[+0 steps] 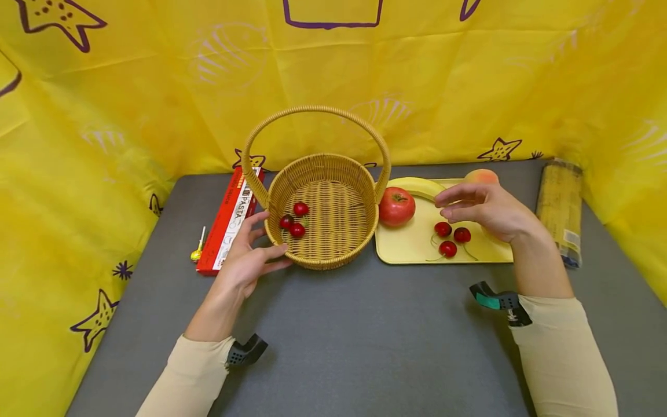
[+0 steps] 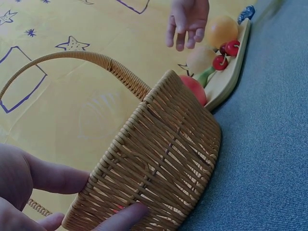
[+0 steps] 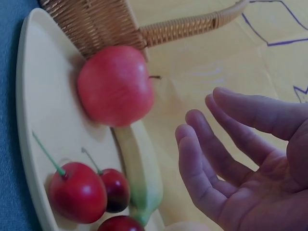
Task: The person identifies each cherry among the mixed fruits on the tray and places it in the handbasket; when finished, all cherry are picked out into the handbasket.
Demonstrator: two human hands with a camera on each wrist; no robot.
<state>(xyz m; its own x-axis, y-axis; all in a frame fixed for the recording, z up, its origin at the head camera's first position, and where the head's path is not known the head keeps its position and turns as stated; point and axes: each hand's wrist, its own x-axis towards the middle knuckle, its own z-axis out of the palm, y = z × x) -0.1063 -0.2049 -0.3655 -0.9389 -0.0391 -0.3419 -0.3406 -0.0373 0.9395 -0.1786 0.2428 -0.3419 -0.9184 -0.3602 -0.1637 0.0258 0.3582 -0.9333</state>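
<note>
A round wicker basket (image 1: pixel 323 263) with a tall arched handle stands in the middle, three cherries (image 1: pixel 297 230) inside it at the left. My left hand (image 1: pixel 250 258) touches the basket's left side with spread fingers, its fingertips right at the rim. Over the pale yellow tray (image 1: pixel 401 252) my right hand (image 1: pixel 490 211) hovers with relaxed fingers and nothing between them. On that tray lie a red apple (image 1: pixel 397 207), a banana (image 1: pixel 422 187), a peach (image 1: pixel 482 176) partly behind the right hand, and three more cherries (image 1: pixel 447 249) with stems.
A red pasta box (image 1: pixel 221 231) lies left of the basket, partly behind the left hand. Beside it is a small yellow lollipop (image 1: pixel 196 253). A long yellow package (image 1: pixel 560 202) lies at the far right. Yellow cloth (image 1: pixel 333 69) hangs behind the grey table (image 1: pixel 359 336).
</note>
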